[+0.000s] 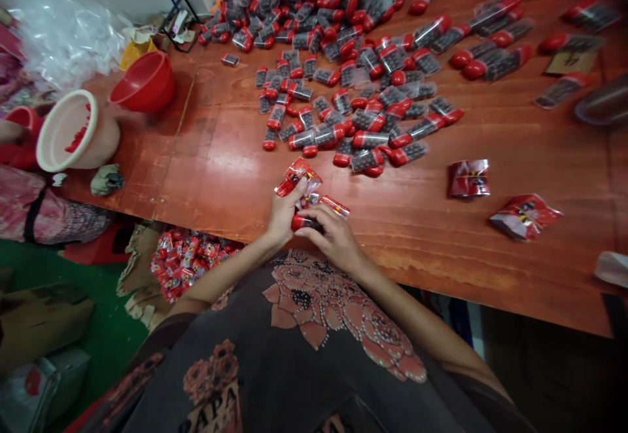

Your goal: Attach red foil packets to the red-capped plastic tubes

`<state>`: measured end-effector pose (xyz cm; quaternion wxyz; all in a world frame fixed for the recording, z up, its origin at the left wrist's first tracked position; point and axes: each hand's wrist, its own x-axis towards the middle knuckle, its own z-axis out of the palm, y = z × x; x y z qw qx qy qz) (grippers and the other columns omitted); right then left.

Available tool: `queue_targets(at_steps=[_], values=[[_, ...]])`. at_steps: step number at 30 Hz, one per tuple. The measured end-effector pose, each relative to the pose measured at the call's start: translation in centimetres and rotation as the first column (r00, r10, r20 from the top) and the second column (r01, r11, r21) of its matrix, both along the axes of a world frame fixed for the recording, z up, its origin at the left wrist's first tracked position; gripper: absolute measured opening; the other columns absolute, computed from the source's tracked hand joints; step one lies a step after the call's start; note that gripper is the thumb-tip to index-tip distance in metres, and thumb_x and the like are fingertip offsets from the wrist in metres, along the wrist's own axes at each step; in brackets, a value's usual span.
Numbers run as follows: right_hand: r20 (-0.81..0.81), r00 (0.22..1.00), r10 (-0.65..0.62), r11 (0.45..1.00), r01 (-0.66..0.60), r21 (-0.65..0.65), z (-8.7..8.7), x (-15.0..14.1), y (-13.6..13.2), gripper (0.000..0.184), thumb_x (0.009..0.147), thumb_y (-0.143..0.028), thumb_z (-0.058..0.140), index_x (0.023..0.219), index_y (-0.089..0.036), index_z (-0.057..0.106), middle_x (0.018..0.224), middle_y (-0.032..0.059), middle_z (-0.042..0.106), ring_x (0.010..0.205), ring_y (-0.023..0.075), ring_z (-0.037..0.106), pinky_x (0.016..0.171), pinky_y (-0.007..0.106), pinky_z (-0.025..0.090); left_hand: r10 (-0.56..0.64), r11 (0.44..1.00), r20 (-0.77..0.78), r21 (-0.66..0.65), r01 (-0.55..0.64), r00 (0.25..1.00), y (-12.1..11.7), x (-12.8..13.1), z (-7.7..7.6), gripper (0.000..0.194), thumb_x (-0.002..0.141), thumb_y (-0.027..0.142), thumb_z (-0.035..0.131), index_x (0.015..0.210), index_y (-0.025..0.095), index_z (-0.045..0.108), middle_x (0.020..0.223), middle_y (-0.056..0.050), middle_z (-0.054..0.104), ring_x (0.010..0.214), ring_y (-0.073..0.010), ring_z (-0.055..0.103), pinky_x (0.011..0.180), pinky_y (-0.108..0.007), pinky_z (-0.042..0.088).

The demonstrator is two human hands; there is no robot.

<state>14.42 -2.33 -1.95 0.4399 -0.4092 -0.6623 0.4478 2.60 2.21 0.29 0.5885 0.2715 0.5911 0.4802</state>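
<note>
A worker in a dark floral shirt [343, 348] sits or stands at a reddish wooden table [220, 165], both hands meeting just over its near edge. The right hand [336, 233] curls around a red-ended tube [300, 222], thumb and fingers closed on it. The left hand [282, 214] pinches a shiny red packet [303, 171] between thumb and fingers, just beside the tube. Another packet [335, 207] shows just beyond the right hand's knuckles. Below the table edge, to the left, red packets [184, 263] lie heaped beside torn cardboard [138, 256]. Two more packets, one [470, 178] lying near the other [526, 217], rest on the table at right. Farther off, clear tubes with red ends [370, 138] lie scattered, thickening into a pile at the back. At left stand a cream bowl [104, 135] holding red pieces [78, 135] and a red bowl [159, 86], with clear plastic bags [69, 40] behind; another person's pink patterned clothing [17, 201] shows alongside.
</note>
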Motion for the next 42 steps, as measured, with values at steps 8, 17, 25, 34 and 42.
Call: queue_targets(at_steps=[8, 17, 25, 34, 42], values=[[-0.023, 0.998, -0.067, 0.998, 0.067, 0.008, -0.2, -0.2, -1.2, 0.017, 0.089, -0.026, 0.063, 0.106, -0.027, 0.066, 0.097, 0.0045, 0.064, 0.097, 0.0232, 0.062, 0.086, 0.041, 0.051, 0.002, 0.999, -0.019, 0.04, -0.001, 1.0, -1.3, 0.6, 0.0, 0.034, 0.076, 0.047, 0.074, 0.066, 0.022, 0.054, 0.06, 0.004, 0.05, 0.055, -0.0095, 0.045, 0.054, -0.027, 0.037], [-0.213, 0.957, -0.198, 0.951, 0.135, -0.279, -0.9, 1.2, -0.3, 0.03, 0.086, -0.035, 0.067, 0.116, -0.028, 0.067, 0.105, 0.0035, 0.068, 0.093, 0.0204, 0.064, 0.085, 0.039, 0.052, 0.074, 0.993, 0.292, -0.11, -0.044, 0.954, -0.3, -0.2, -1.4, 0.029, 0.069, 0.037, 0.082, 0.068, 0.017, 0.061, 0.056, 0.003, 0.055, 0.047, -0.0062, 0.046, 0.047, -0.023, 0.035], [0.366, 0.796, -0.481, 0.855, 0.519, -0.005, -4.4, 8.0, 1.7, 0.027, 0.091, -0.037, 0.057, 0.099, -0.019, 0.075, 0.097, 0.0111, 0.07, 0.096, 0.0276, 0.06, 0.092, 0.05, 0.046, 0.141, 0.97, 0.412, -0.239, -0.043, 0.9, 0.6, -1.2, -0.2, 0.02, 0.073, 0.023, 0.08, 0.069, 0.015, 0.062, 0.052, 0.002, 0.056, 0.041, -0.0054, 0.046, 0.039, -0.02, 0.032], [-0.147, 0.89, -0.432, 0.878, 0.378, -0.292, 0.2, 2.0, 2.3, 0.016, 0.083, -0.037, 0.067, 0.085, -0.023, 0.076, 0.079, 0.001, 0.064, 0.076, 0.0176, 0.06, 0.073, 0.033, 0.049, 0.038, 0.988, 0.338, -0.153, 0.015, 0.941, -0.3, 1.2, -1.0, 0.023, 0.068, 0.029, 0.084, 0.072, 0.014, 0.066, 0.054, 0.002, 0.058, 0.044, -0.0066, 0.049, 0.041, -0.02, 0.037], [-0.42, 0.705, -0.571, 0.715, 0.175, -0.677, 0.4, 0.0, 3.0, 0.019, 0.07, -0.038, 0.078, 0.073, -0.02, 0.073, 0.061, -0.0045, 0.062, 0.054, 0.01, 0.048, 0.056, 0.026, 0.042, 0.03, 0.998, 0.232, 0.052, -0.043, 0.972, -1.1, 1.6, -0.6, 0.032, 0.063, 0.038, 0.086, 0.067, 0.017, 0.063, 0.055, 0.005, 0.057, 0.044, -0.0064, 0.047, 0.043, -0.021, 0.036]])
